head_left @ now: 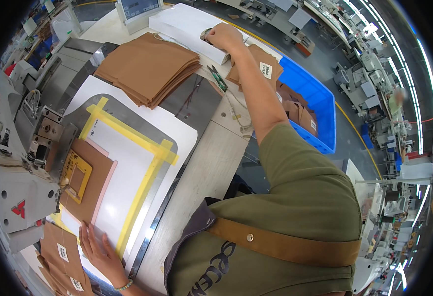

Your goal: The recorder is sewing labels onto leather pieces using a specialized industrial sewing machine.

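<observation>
My left hand [98, 250] lies flat with fingers stretched out, its fingertips at the near edge of a brown fabric piece [92, 159] on a white sheet [127, 172] bordered with yellow tape. A yellow frame [76, 176] sits on that piece, beside the head of a sewing machine [26, 192]. Far off, my right hand [225, 37] is closed at the end of a long white box [187, 29]. A small greenish thing shows at its fingers; what it is I cannot make out. Thread snips [217, 78] with green handles lie nearer, below that box.
A tall stack of brown fabric pieces [145, 66] stands beyond the sheet. Labelled brown pieces [268, 69] lie by a blue crate [329, 118] holding more at the right. Further labelled pieces [61, 246] hang at the lower left. A small screen [140, 7] stands at the back.
</observation>
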`<state>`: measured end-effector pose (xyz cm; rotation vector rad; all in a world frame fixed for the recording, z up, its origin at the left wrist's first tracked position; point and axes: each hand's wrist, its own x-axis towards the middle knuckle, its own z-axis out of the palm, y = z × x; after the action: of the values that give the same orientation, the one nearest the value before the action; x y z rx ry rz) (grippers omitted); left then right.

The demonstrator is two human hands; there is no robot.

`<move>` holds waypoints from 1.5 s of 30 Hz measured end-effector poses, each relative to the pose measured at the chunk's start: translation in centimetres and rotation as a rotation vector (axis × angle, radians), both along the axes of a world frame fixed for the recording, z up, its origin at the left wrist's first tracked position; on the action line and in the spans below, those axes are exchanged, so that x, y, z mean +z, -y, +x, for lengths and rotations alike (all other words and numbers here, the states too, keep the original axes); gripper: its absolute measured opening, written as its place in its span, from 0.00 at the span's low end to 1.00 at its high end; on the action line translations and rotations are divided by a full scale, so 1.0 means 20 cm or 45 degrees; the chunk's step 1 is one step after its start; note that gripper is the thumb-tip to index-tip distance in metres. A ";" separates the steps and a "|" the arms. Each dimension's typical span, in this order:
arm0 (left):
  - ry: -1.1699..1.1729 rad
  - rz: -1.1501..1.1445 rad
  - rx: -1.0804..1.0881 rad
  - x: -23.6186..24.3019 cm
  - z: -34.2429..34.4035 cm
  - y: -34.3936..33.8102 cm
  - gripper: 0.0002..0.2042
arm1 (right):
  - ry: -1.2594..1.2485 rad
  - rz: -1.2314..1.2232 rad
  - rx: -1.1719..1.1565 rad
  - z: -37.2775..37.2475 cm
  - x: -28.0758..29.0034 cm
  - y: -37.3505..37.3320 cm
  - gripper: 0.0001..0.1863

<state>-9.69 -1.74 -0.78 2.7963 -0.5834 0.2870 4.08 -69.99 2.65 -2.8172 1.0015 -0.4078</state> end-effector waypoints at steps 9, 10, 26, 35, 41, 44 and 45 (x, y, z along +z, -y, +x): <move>0.000 0.000 -0.004 -0.01 0.01 -0.01 0.20 | -0.092 0.053 0.060 0.02 0.02 0.08 0.16; 0.004 0.004 -0.009 -0.01 0.01 -0.01 0.21 | -0.094 0.053 0.064 0.02 0.02 0.06 0.16; -0.010 -0.013 0.010 -0.01 0.00 -0.02 0.20 | -0.146 -0.047 0.050 -0.07 0.11 -0.05 0.26; -0.017 -0.016 0.010 -0.01 0.00 -0.01 0.20 | -0.007 -0.083 0.038 -0.11 0.03 0.05 0.20; -0.004 0.000 0.004 -0.02 0.01 -0.02 0.20 | -0.047 -0.155 0.038 -0.10 0.04 0.07 0.21; -0.006 -0.016 0.003 -0.01 0.01 -0.02 0.20 | -0.128 -0.113 0.026 -0.08 0.05 0.04 0.20; -0.009 -0.014 0.006 -0.01 0.01 -0.02 0.20 | -0.118 -0.089 0.015 -0.08 0.06 0.04 0.19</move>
<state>-9.58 -1.40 -0.99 2.7872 -0.5724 0.2801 2.57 -70.77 3.77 -2.9271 1.0061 -0.3197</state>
